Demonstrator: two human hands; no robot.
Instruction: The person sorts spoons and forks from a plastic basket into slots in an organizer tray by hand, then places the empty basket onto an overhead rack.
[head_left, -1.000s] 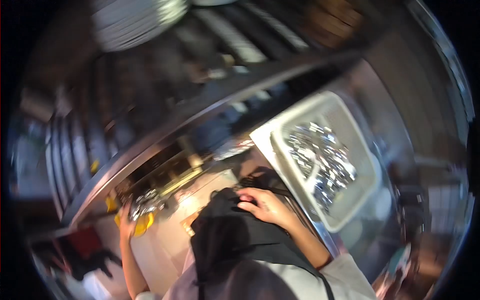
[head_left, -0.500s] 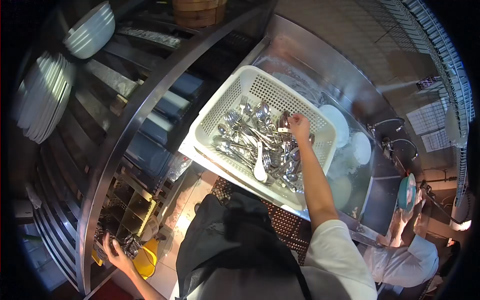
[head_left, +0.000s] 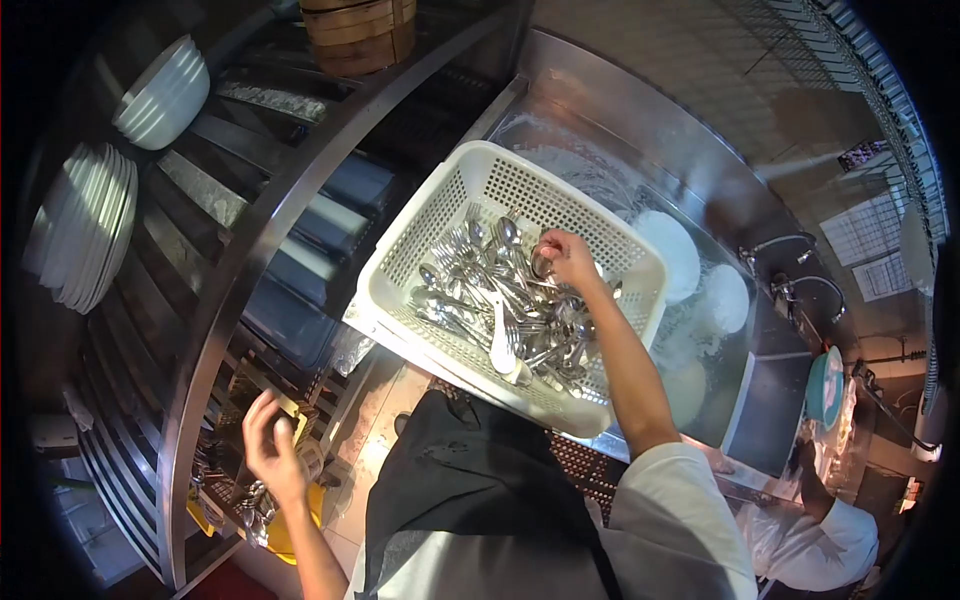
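Note:
A white perforated basket [head_left: 410,212] holds a heap of spoons and forks [head_left: 490,265], with a white soup spoon [head_left: 502,345] on top. Inside it, my right hand [head_left: 568,258] is closed at the far right of the heap. The rounded bowl of a metal spoon [head_left: 541,264] shows at its fingertips; the rest of that spoon is hidden. Down on the left, my left hand [head_left: 275,455] has its fingers apart and nothing between them. It is beside a divided cutlery holder [head_left: 235,400] with metal spoons [head_left: 258,515] in and around it.
The basket sits over a steel sink [head_left: 640,120] with white plates [head_left: 668,258] in foamy water. Taps [head_left: 800,275] are at its right. A slatted steel rack [head_left: 270,215] on the left bears stacked plates [head_left: 95,230] and bowls [head_left: 165,95]. Another person [head_left: 810,535] is at lower right.
My left hand has risen away from the spoons at the cutlery holder, toward the right. My right hand has shifted slightly left within the basket. The view has also tilted a little.

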